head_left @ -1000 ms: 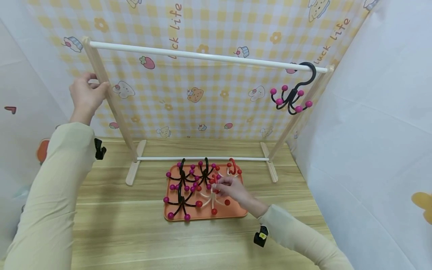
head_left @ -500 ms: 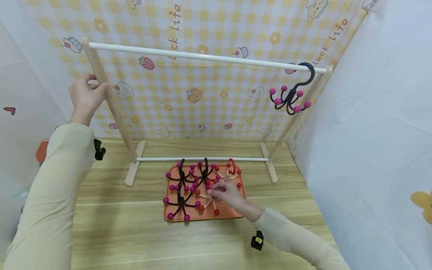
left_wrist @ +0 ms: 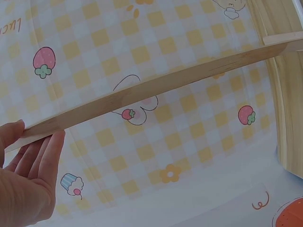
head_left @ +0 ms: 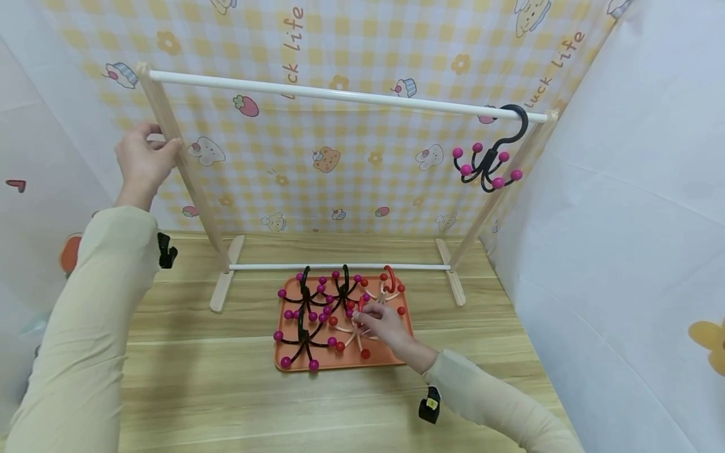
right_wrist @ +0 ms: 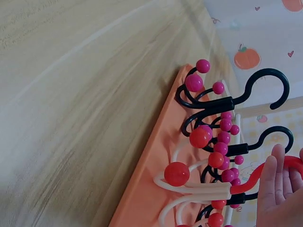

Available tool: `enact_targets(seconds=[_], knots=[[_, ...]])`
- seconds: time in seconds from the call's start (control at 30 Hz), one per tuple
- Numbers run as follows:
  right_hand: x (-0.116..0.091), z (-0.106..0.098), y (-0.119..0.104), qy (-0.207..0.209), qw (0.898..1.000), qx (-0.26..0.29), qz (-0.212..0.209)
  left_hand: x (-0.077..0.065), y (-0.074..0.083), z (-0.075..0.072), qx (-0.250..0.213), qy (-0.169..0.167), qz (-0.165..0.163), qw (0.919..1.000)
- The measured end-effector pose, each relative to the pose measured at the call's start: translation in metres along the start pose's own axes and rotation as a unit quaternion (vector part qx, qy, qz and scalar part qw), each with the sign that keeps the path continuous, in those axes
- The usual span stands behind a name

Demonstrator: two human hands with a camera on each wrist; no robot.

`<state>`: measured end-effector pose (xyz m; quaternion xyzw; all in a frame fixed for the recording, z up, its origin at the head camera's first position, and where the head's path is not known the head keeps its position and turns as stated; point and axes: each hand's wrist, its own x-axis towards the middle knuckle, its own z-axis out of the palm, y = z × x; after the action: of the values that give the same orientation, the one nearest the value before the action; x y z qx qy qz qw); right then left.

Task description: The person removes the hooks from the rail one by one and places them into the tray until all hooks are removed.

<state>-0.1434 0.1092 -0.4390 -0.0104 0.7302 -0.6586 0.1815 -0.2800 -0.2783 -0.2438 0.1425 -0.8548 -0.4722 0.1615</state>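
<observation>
My left hand point(head_left: 144, 160) pinches the left wooden post point(head_left: 195, 195) of a rack between thumb and fingers, below its top bar. The left wrist view shows the fingertips on the post's side. My right hand point(head_left: 387, 330) holds the red hook point(right_wrist: 253, 179) of a white octopus-style hanger point(right_wrist: 206, 190) with red ball tips, over the right part of an orange tray point(head_left: 351, 366). Beside it on the tray stand several black hangers point(head_left: 304, 336) with magenta balls. Another white hanger point(head_left: 389, 277) with a red hook stands behind the right hand.
A black hanger point(head_left: 488, 158) with magenta balls hangs at the right end of the white top bar point(head_left: 340, 94). A lower white bar point(head_left: 317, 267) runs just behind the tray. Wooden feet point(head_left: 451, 274) stand on the table point(head_left: 226, 390); a checked cloth point(head_left: 351, 189) hangs behind.
My right hand has shifted slightly left and down over the tray, and the white hanger it holds has turned a little. The left hand stays on the post.
</observation>
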Motion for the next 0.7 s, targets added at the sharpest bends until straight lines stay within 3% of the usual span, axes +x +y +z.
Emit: enact_targets(seconds=[0.23,0.4,0.7], knots=[[0.007,-0.008,0.006,-0.006,0.999,-0.043,-0.001,0.000,0.001,0.000,0.005,0.000,0.002,1.0000],[0.009,-0.020,-0.007,0.017,0.995,-0.094,0.010,0.000,0.001,0.000,0.004,0.000,0.002,1.0000],[0.021,-0.059,-0.051,0.054,0.995,-0.079,-0.023,0.000,0.000,0.000,0.001,-0.002,-0.001,1.0000]])
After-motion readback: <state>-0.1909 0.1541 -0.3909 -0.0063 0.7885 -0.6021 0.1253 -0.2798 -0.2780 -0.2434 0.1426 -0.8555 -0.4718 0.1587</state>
